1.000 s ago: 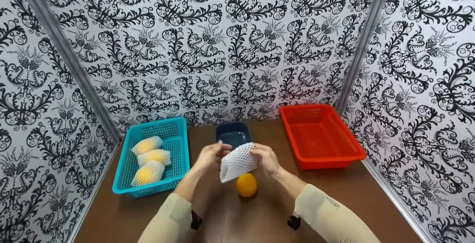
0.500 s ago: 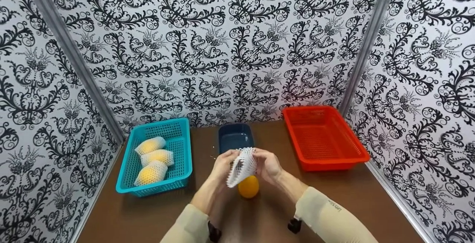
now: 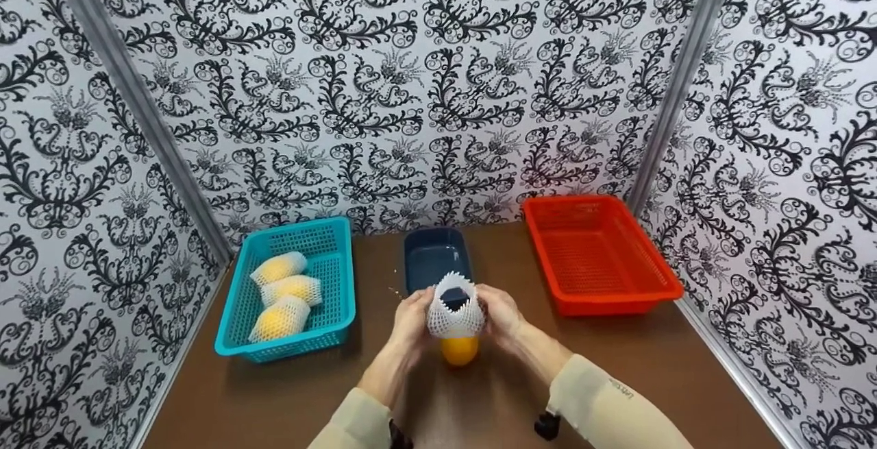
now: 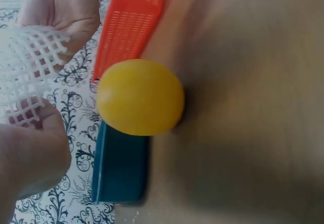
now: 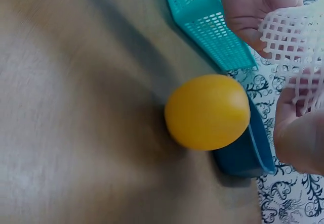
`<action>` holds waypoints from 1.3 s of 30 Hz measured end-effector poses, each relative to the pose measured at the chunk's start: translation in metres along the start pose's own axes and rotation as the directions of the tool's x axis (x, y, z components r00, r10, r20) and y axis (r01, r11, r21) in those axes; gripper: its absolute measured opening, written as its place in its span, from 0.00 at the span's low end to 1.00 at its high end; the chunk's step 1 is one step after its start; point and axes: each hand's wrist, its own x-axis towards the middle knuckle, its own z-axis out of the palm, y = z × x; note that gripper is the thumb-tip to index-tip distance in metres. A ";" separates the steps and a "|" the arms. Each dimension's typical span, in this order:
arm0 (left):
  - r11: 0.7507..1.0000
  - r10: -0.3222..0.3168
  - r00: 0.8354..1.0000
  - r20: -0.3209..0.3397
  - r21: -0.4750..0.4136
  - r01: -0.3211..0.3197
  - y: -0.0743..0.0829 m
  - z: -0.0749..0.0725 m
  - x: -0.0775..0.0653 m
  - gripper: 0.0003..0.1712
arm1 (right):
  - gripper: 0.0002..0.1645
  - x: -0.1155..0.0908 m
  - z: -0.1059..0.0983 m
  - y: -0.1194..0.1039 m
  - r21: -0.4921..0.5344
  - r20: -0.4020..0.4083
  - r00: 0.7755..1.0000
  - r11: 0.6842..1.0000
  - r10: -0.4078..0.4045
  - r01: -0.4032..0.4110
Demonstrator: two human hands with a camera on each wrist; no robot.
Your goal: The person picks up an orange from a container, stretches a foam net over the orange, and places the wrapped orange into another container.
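Both hands hold a white foam fruit net (image 3: pixel 455 323) from its two sides, the left hand (image 3: pixel 410 322) pinching one edge and the right hand (image 3: pixel 505 315) the other. Its toothed mouth gapes wide, and dark blue shows through the opening. A smooth yellow-orange fruit (image 3: pixel 460 352) stands bare on the table just below the net, which hides its top in the head view. Both wrist views show a gap between the fruit (image 4: pixel 142 97) and the net (image 5: pixel 291 44). Some fingertips are hidden behind the mesh.
At the left, a teal basket (image 3: pixel 340 264) contains 3 yellow fruits (image 3: pixel 279 320) in foam nets. Behind the hands stands a small dark blue tray (image 3: pixel 435 257). A red basket (image 3: pixel 599 297) stands at the right on the brown table (image 3: pixel 274 401), with patterned walls around.
The left hand has moved right and taken hold of the net's other side. The net has been spread from a flat fold into an open ring and lowered slightly over the fruit's position.
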 end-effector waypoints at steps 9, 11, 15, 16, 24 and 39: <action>0.976 -0.030 0.990 -0.137 0.210 0.058 -0.026 -0.004 -0.001 0.18 | 0.13 0.003 -0.016 0.023 -0.174 -0.131 0.989 0.981 0.067 -0.090; 0.963 -0.024 0.986 -0.167 0.261 0.068 -0.031 -0.006 -0.002 0.18 | 0.13 0.005 -0.017 0.029 -0.204 -0.153 0.985 0.973 0.077 -0.108; 0.945 -0.015 0.982 -0.186 0.319 0.075 -0.041 -0.009 0.000 0.18 | 0.15 0.007 -0.020 0.038 -0.252 -0.205 0.978 0.963 0.046 -0.098; 0.942 -0.012 0.982 -0.189 0.328 0.075 -0.044 -0.010 0.002 0.18 | 0.15 0.007 -0.020 0.039 -0.262 -0.219 0.975 0.960 0.039 -0.097; 0.911 0.037 0.968 -0.248 0.407 0.069 -0.100 -0.035 0.052 0.14 | 0.15 0.008 -0.025 0.048 -0.340 -0.249 0.968 0.935 0.012 -0.099; 0.641 0.280 0.912 -0.300 0.766 0.055 -0.120 -0.035 0.059 0.13 | 0.11 0.016 -0.036 0.078 -0.576 -0.268 0.951 0.817 -0.154 -0.030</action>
